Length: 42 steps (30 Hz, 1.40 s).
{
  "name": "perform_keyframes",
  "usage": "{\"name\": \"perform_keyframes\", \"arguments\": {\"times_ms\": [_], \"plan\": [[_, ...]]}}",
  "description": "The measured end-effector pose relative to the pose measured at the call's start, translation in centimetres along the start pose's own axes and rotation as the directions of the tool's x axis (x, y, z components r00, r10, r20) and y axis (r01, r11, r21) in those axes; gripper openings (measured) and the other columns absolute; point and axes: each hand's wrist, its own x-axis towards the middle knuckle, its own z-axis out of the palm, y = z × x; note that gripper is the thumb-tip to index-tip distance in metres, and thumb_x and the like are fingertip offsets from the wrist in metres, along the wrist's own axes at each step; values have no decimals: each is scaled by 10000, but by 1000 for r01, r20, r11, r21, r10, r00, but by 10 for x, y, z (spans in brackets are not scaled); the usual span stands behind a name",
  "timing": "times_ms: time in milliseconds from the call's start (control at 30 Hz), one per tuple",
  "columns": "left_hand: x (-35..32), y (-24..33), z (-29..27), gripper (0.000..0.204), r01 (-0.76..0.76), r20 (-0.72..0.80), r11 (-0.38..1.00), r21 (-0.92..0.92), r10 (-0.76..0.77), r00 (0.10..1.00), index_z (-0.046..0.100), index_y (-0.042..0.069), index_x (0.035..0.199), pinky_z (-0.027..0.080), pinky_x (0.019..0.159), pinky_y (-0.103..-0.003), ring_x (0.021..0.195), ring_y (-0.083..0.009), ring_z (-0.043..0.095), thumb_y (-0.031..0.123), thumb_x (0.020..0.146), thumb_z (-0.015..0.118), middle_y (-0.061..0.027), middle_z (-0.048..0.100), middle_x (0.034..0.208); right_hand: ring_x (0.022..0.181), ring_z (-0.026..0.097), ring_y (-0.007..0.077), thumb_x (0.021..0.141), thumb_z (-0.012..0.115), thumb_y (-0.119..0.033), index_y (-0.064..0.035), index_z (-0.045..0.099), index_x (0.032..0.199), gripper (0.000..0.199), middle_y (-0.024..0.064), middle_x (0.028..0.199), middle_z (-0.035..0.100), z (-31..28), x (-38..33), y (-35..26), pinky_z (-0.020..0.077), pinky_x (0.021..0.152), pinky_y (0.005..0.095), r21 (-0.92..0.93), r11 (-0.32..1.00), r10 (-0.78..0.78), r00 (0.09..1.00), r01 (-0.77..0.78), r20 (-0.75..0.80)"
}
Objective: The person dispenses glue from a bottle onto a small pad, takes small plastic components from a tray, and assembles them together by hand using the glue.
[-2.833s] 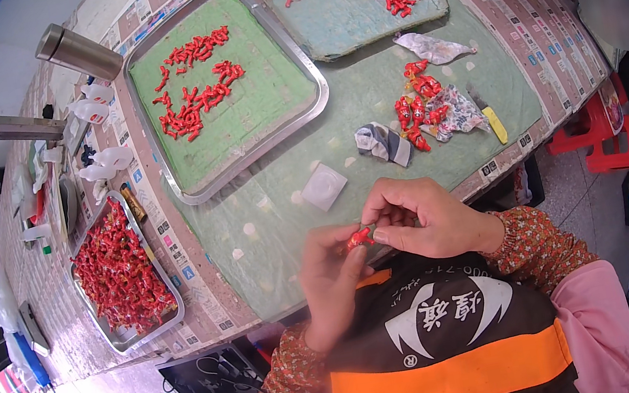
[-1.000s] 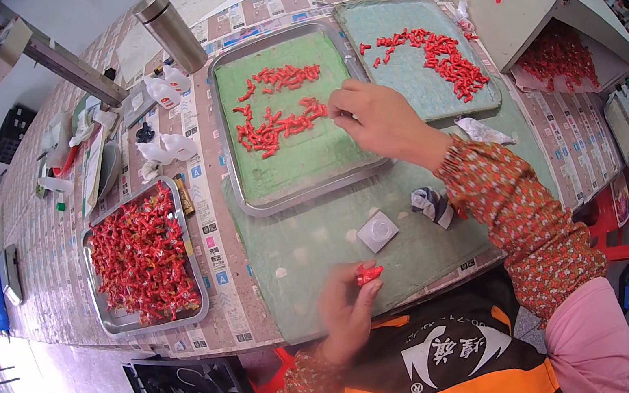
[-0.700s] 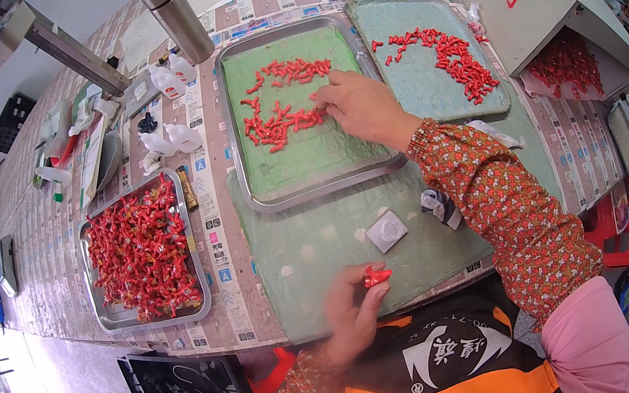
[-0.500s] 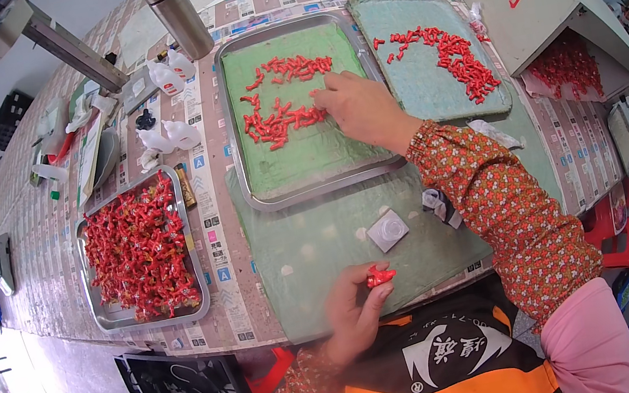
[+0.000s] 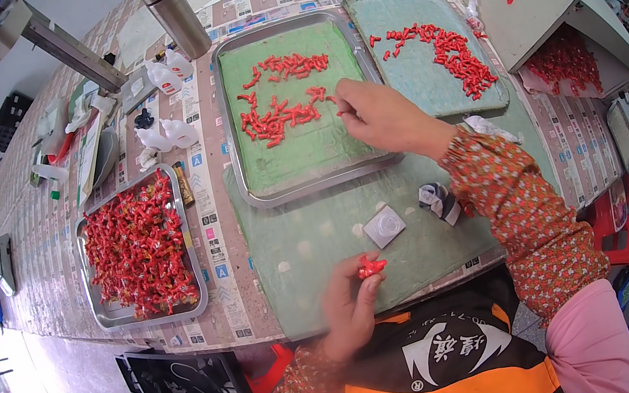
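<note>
The table [image 5: 239, 291] is covered with a smooth printed sheet, and a thin, rumpled green mat [image 5: 305, 239] with pale spots lies at its near edge in the centre of the frame. Above that sits a shiny metal tray [image 5: 282, 199] with rounded corners and a raised rim, lined with soft, matte green material. On the lining, slim, glossy red pieces [image 5: 274, 125] lie in two loose clusters. At the upper right, a flat, fabric-like pale blue pad [image 5: 411, 78] carries a curved band of similar pieces. A smaller metal tray [image 5: 202, 301] at the left is heaped with crinkly, shiny red and gold items [image 5: 138, 253].

The red figure [image 5: 372, 266] is in the lower centre, above the near edge of the mat: small, rounded and lumpy, bright red, with a glossy surface. The left hand [image 5: 349, 298] has it clamped between thumb and fingers. The right hand [image 5: 338, 102] is over the right side of the green lining, fingers bent inward, with a slim red piece right at its fingertips; whether they grip it cannot be told. A square, whitish block [image 5: 384, 226] with a round form on top rests on the mat near the figure.
</note>
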Motion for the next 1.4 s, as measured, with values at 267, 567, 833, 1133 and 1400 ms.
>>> {"name": "perform_keyframes", "arguments": {"times_ms": [267,567,833,1133,1400], "plan": [[2,1,-2,285,120,10,983,-141,-120,993,505,-21,1230,503,845,-290,943,-157,625,96,975,553,-102,605,1144,775,532,64,889,607,-24,-19,533,973,112,5,859,560,-34,-74,-37,459,707,238,537,822,147,982,-187,118],[3,3,2,271,88,4,989,-115,-88,996,524,-4,1218,503,835,-287,952,-165,636,71,962,568,-93,620,1113,780,544,46,888,609,-16,-11,578,982,99,-3,853,591,-36,-106,-40,464,710,223,543,810,216,973,-223,77],[2,2,3,267,85,-7,990,-109,-87,996,514,-19,1217,500,860,-296,976,-172,636,34,960,560,-97,618,1112,876,580,316,792,575,-48,-34,564,851,62,118,883,596,-8,-59,-20,486,745,429,-231,964,-163,981,134,-108],[3,2,4,247,53,4,992,-118,-53,999,513,-11,1186,512,868,-299,957,-161,641,69,959,570,-103,621,1080,910,554,305,839,589,-79,-53,598,919,85,100,911,574,15,3,-8,471,794,411,-179,966,-200,978,186,-62],[0,-2,-1,260,48,57,992,-115,-41,997,504,-26,1210,501,892,-302,991,-167,636,29,960,552,-115,615,1112,924,552,295,832,598,-76,-87,639,907,86,89,882,556,39,34,-19,470,794,408,-150,972,-194,979,182,-70]]}}
